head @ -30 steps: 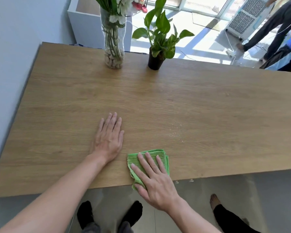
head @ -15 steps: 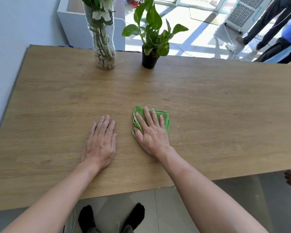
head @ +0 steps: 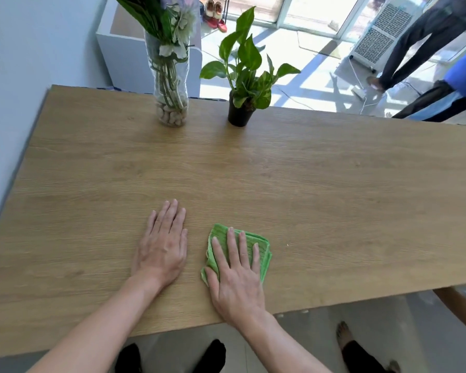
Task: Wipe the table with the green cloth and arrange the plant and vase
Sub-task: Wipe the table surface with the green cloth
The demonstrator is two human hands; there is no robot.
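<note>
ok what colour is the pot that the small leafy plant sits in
Black: the small round plastic pot, clearest in the head view.

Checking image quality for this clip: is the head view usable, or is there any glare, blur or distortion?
Head view: usable; the hands and green cloth are sharp. Sunlight on the floor beyond the table is overexposed, with hard shadows. The wide-angle lens makes the table edges splay and the vase lean. The people at the top right look slightly smeared.
</note>
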